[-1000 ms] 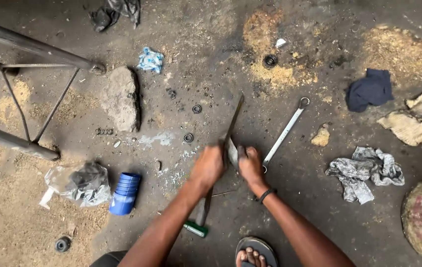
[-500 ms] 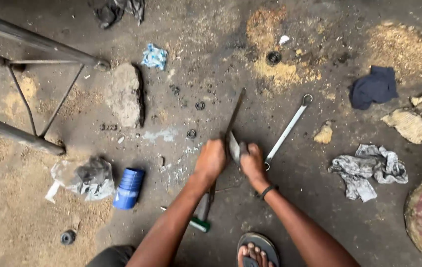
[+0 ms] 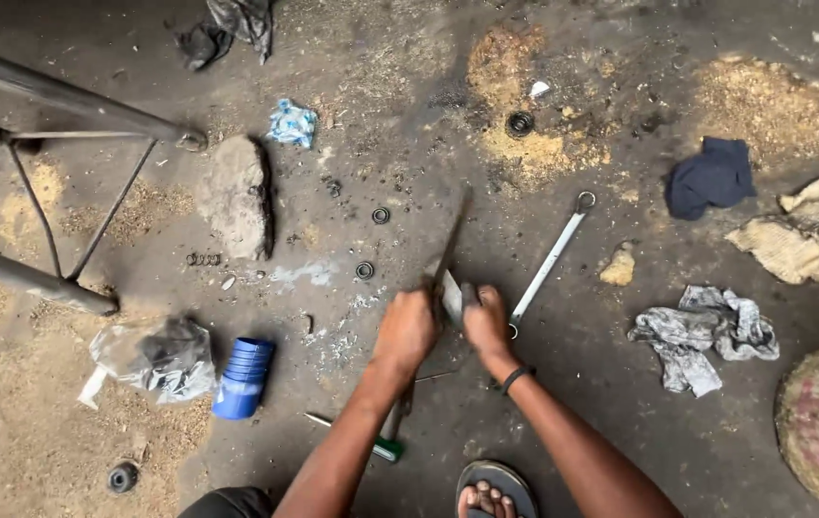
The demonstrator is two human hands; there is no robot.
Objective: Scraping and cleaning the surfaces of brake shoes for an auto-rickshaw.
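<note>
1. In the middle of the frame, low over the dark greasy floor (image 3: 620, 403), the left hand (image 3: 407, 329) is closed in a fist around the lower end of a long dark file (image 3: 450, 245), which slants up and away toward the upper middle.
2. Just to its right, the right hand (image 3: 486, 321) is curled shut on a small pale metal piece (image 3: 452, 297) that sits between the two hands, against the file.
3. A long silver wrench (image 3: 549, 264) lies on the floor touching the right hand's outer side and runs toward the upper right.
4. Below the left forearm lies a tool with a green handle (image 3: 388, 447).
5. At lower left, a blue ribbed cup (image 3: 244, 378) lies beside a crumpled plastic bag (image 3: 155, 360).
6. At right lie a grey rag (image 3: 702, 336) and, above it, a dark blue cloth (image 3: 712, 176).
7. A flat stone (image 3: 235, 197) lies at upper left.
</note>
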